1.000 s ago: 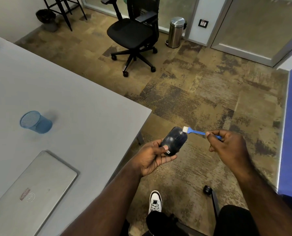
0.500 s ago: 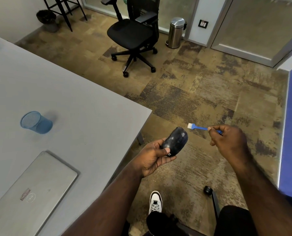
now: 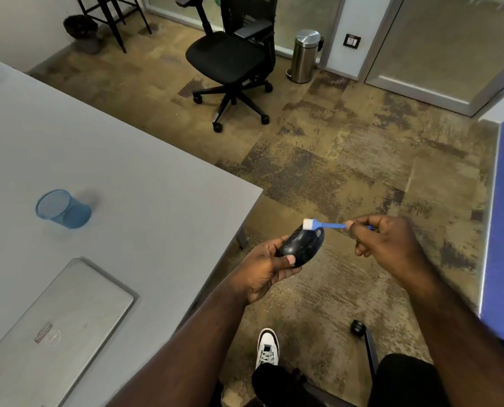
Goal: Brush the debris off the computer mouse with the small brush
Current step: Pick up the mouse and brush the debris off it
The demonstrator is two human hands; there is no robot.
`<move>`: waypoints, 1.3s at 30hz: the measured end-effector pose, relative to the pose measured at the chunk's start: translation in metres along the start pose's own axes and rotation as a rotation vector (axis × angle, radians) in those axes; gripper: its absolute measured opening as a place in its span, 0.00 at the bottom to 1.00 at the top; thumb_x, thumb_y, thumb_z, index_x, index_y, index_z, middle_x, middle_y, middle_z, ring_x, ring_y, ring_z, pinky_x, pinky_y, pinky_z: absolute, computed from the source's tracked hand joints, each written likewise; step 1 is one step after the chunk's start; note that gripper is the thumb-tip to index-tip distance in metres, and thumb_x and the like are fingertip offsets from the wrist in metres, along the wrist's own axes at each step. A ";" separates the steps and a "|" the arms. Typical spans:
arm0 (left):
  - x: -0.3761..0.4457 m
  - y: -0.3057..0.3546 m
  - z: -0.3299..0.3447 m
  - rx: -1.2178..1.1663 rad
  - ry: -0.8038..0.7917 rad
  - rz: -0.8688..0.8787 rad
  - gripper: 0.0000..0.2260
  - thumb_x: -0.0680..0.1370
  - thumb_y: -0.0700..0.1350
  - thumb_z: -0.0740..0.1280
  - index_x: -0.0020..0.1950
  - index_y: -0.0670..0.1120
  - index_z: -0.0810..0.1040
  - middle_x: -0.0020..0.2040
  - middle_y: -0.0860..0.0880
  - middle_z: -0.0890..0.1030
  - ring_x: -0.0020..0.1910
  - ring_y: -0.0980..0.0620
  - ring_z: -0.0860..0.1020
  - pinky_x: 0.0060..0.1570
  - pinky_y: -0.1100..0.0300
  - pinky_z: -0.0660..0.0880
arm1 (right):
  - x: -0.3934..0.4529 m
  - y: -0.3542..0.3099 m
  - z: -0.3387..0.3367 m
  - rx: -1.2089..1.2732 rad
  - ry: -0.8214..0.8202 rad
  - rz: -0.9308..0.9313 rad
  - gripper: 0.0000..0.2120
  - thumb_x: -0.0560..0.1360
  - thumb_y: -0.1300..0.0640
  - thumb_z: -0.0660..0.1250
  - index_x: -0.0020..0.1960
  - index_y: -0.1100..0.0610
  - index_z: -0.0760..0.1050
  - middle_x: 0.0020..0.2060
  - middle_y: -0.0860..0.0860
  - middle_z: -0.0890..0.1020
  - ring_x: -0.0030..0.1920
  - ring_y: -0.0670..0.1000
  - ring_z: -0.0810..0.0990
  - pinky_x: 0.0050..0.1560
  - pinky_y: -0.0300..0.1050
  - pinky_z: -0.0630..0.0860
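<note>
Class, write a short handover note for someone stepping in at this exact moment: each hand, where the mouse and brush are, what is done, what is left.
Left hand: holding the mouse in the air, out past the table corner.
Right hand: pinching the blue brush by its handle end.
Brush: white bristles rest on the far end of the mouse.
Done: both items picked up, brushing under way.
Left: how much debris remains cannot be seen from here; brush on across the mouse and check it.

Soft even indoor light, wide-angle edge distortion.
</note>
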State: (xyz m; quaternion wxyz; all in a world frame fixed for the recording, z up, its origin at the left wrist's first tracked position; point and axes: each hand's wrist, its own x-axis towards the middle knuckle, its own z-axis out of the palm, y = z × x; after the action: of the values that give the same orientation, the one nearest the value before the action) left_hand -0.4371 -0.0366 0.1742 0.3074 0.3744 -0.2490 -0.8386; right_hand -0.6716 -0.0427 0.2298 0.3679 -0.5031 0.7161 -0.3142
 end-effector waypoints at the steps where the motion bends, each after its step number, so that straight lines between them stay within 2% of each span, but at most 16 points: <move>1: 0.000 0.000 0.000 0.002 0.001 0.001 0.21 0.77 0.29 0.61 0.69 0.43 0.71 0.65 0.41 0.76 0.62 0.46 0.77 0.60 0.55 0.77 | 0.000 0.002 0.002 -0.034 -0.007 0.010 0.05 0.76 0.52 0.72 0.43 0.51 0.84 0.24 0.50 0.83 0.24 0.45 0.79 0.27 0.42 0.78; 3: 0.000 0.000 0.000 0.009 -0.003 0.003 0.21 0.77 0.29 0.61 0.68 0.44 0.72 0.63 0.42 0.77 0.61 0.46 0.77 0.60 0.55 0.77 | 0.001 0.005 0.002 -0.094 0.088 0.034 0.05 0.76 0.51 0.71 0.43 0.51 0.83 0.25 0.46 0.83 0.25 0.49 0.78 0.31 0.49 0.79; 6: 0.000 -0.001 -0.001 0.021 -0.001 0.003 0.21 0.77 0.30 0.62 0.68 0.44 0.72 0.64 0.42 0.76 0.62 0.46 0.77 0.59 0.56 0.78 | 0.002 0.004 -0.002 -0.011 0.174 0.018 0.05 0.77 0.51 0.70 0.43 0.47 0.81 0.24 0.45 0.83 0.26 0.51 0.78 0.30 0.46 0.77; 9: 0.002 -0.001 -0.003 -0.001 -0.002 0.003 0.21 0.77 0.30 0.62 0.67 0.44 0.72 0.65 0.41 0.76 0.62 0.45 0.77 0.60 0.54 0.77 | -0.004 0.004 0.003 0.007 0.041 -0.020 0.04 0.77 0.51 0.70 0.44 0.48 0.83 0.25 0.49 0.83 0.24 0.43 0.80 0.29 0.39 0.77; 13: 0.003 0.000 -0.005 -0.078 0.025 0.015 0.18 0.77 0.29 0.61 0.66 0.41 0.73 0.65 0.39 0.76 0.64 0.42 0.76 0.61 0.50 0.77 | -0.014 0.007 0.007 -0.023 -0.146 -0.001 0.04 0.76 0.55 0.71 0.43 0.50 0.84 0.25 0.51 0.83 0.24 0.44 0.79 0.27 0.36 0.76; 16: 0.004 0.002 -0.009 -0.164 0.047 0.033 0.18 0.77 0.30 0.61 0.67 0.37 0.71 0.67 0.36 0.74 0.65 0.40 0.75 0.61 0.47 0.76 | -0.018 0.016 0.006 -0.107 -0.217 0.020 0.04 0.76 0.56 0.72 0.43 0.50 0.84 0.25 0.53 0.83 0.26 0.52 0.80 0.30 0.46 0.77; 17: 0.004 0.003 -0.010 -0.182 0.054 0.038 0.19 0.77 0.30 0.61 0.68 0.36 0.70 0.67 0.35 0.73 0.65 0.39 0.75 0.60 0.47 0.76 | -0.019 0.018 0.005 -0.111 -0.194 0.027 0.04 0.76 0.55 0.72 0.43 0.51 0.84 0.25 0.52 0.83 0.26 0.53 0.80 0.31 0.47 0.77; 21: 0.004 0.008 -0.010 -0.177 0.066 0.032 0.17 0.77 0.30 0.61 0.67 0.36 0.71 0.66 0.36 0.73 0.63 0.41 0.76 0.58 0.49 0.78 | -0.017 0.018 0.005 0.137 -0.047 0.004 0.04 0.77 0.55 0.71 0.45 0.53 0.84 0.24 0.50 0.81 0.25 0.45 0.80 0.30 0.36 0.76; 23: 0.005 0.008 -0.008 -0.164 0.062 0.023 0.18 0.77 0.31 0.61 0.67 0.36 0.70 0.67 0.35 0.73 0.63 0.41 0.76 0.59 0.49 0.78 | -0.017 0.014 0.009 0.183 -0.090 -0.035 0.03 0.77 0.56 0.71 0.46 0.53 0.84 0.25 0.51 0.82 0.25 0.45 0.80 0.30 0.35 0.77; 26: 0.007 0.007 -0.005 -0.177 0.061 0.022 0.20 0.78 0.31 0.61 0.70 0.35 0.68 0.69 0.34 0.72 0.64 0.41 0.76 0.59 0.49 0.77 | -0.017 0.015 0.018 0.107 -0.137 -0.063 0.04 0.78 0.57 0.70 0.45 0.52 0.84 0.26 0.51 0.83 0.26 0.45 0.79 0.30 0.38 0.78; 29: 0.005 0.007 -0.007 -0.194 0.076 0.019 0.21 0.78 0.31 0.61 0.71 0.35 0.67 0.70 0.33 0.70 0.64 0.40 0.75 0.59 0.49 0.78 | -0.012 0.021 0.014 0.071 0.037 0.017 0.04 0.78 0.54 0.70 0.46 0.51 0.83 0.27 0.46 0.84 0.28 0.51 0.78 0.32 0.47 0.76; 31: 0.002 0.007 -0.010 -0.221 0.087 0.012 0.21 0.77 0.31 0.62 0.70 0.35 0.67 0.70 0.33 0.70 0.64 0.39 0.75 0.57 0.49 0.79 | -0.010 0.026 0.010 0.069 0.137 0.045 0.04 0.78 0.54 0.69 0.46 0.51 0.82 0.30 0.44 0.85 0.31 0.55 0.81 0.35 0.51 0.77; 33: 0.002 0.007 -0.012 -0.248 0.097 0.009 0.20 0.77 0.32 0.62 0.70 0.34 0.68 0.69 0.33 0.71 0.62 0.40 0.77 0.57 0.48 0.79 | -0.012 0.026 0.012 0.130 0.100 0.020 0.04 0.78 0.56 0.68 0.48 0.53 0.82 0.33 0.44 0.87 0.34 0.51 0.86 0.34 0.47 0.79; 36: 0.004 0.008 -0.013 -0.279 0.093 0.005 0.17 0.78 0.32 0.62 0.67 0.33 0.69 0.64 0.34 0.76 0.59 0.40 0.80 0.57 0.47 0.78 | -0.021 0.022 0.022 0.189 -0.129 -0.043 0.04 0.78 0.58 0.68 0.47 0.55 0.82 0.36 0.49 0.88 0.33 0.48 0.86 0.31 0.39 0.78; 37: 0.004 0.008 -0.013 -0.284 0.087 0.004 0.16 0.78 0.33 0.61 0.66 0.33 0.71 0.61 0.34 0.77 0.58 0.41 0.80 0.57 0.47 0.78 | -0.022 0.022 0.026 0.172 -0.157 -0.064 0.05 0.78 0.59 0.68 0.46 0.54 0.82 0.36 0.48 0.88 0.33 0.47 0.86 0.30 0.37 0.77; 39: 0.005 0.008 -0.012 -0.292 0.078 0.009 0.15 0.78 0.33 0.62 0.64 0.34 0.72 0.59 0.35 0.79 0.59 0.40 0.80 0.58 0.47 0.78 | -0.022 0.022 0.030 0.165 -0.074 -0.058 0.05 0.78 0.59 0.69 0.45 0.52 0.82 0.36 0.46 0.88 0.32 0.46 0.86 0.30 0.36 0.77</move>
State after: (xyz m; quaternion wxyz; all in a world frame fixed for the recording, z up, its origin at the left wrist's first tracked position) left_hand -0.4276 -0.0478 0.1703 0.3718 0.3569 -0.1138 -0.8494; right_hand -0.6525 -0.0174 0.2004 0.4252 -0.5029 0.6588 -0.3637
